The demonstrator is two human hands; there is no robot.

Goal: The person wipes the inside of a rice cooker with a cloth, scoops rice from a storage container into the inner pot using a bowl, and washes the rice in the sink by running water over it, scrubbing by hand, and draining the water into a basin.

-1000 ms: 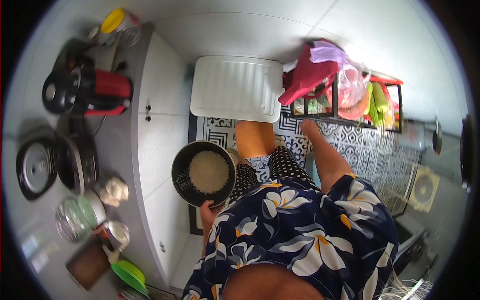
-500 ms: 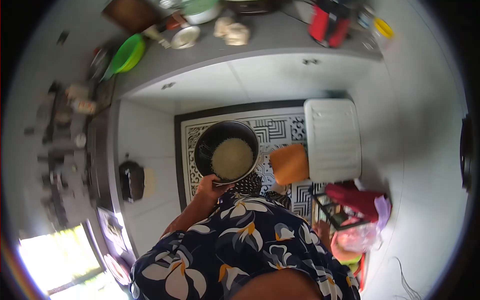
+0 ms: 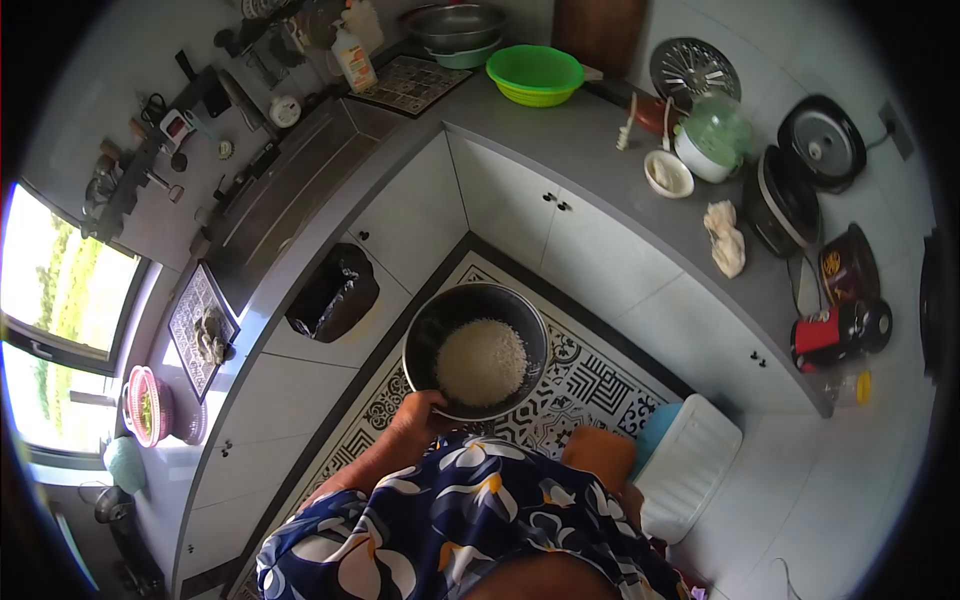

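Observation:
My left hand (image 3: pixel 415 418) is closed on the near-left rim of a dark cooking pot (image 3: pixel 424 348), held in front of my body above the patterned floor. White rice (image 3: pixel 484 362) lies in the pot, partly under cloudy liquid. My thumb shows over the rim; the other fingers are hidden beneath it. Low on my right side, a sliver of my right hand (image 3: pixel 630 500) shows beside the orange stool (image 3: pixel 598 457). Clothing hides most of it, and its fingers cannot be made out.
Ahead, the grey counter (image 3: pixel 600 150) carries a green basket (image 3: pixel 535 75), a white bowl (image 3: pixel 668 175) and a red-black appliance (image 3: pixel 840 333). A sink (image 3: pixel 300 165) is at the left, with a black-lined bin (image 3: pixel 338 292) below. A white-lidded box (image 3: pixel 690 468) stands at right.
My view has turned left, bringing the sink and window further into sight. The pot has come along in my left hand, and the rice has spread to one side. My right hand shows less.

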